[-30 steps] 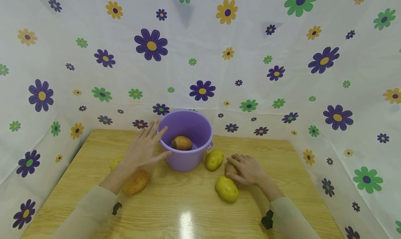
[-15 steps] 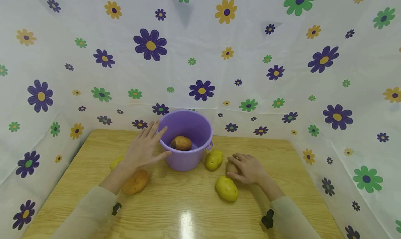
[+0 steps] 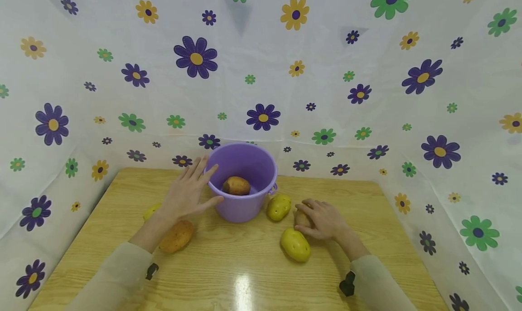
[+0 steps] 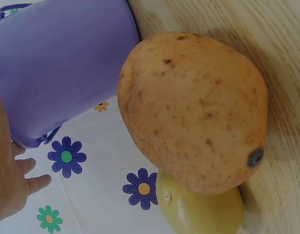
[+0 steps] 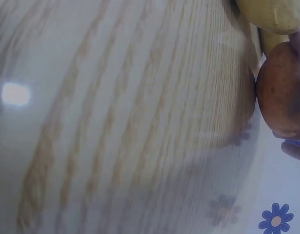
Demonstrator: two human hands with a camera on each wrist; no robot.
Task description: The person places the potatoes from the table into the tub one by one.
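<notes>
A purple bucket (image 3: 240, 209) stands upright on the table with one brown potato (image 3: 237, 186) inside. At its left side, my left hand (image 3: 185, 195) has its fingers spread and straight against the rim. A larger brown potato (image 4: 194, 112) lies below the left wrist, beside a yellow potato (image 4: 201, 207) partly hidden by the forearm in the head view. My right hand (image 3: 324, 220) grips another brown potato (image 3: 302, 218), fingers over the far side and thumb on the near side. Close by lie two yellow potatoes, one nearer me (image 3: 295, 245) and one beside the bucket (image 3: 279, 207).
The wooden table (image 3: 220, 274) ends at a white flowered cloth (image 3: 261, 93) hung at the back and both sides. A small handle lug (image 3: 273, 189) juts from the bucket's right rim.
</notes>
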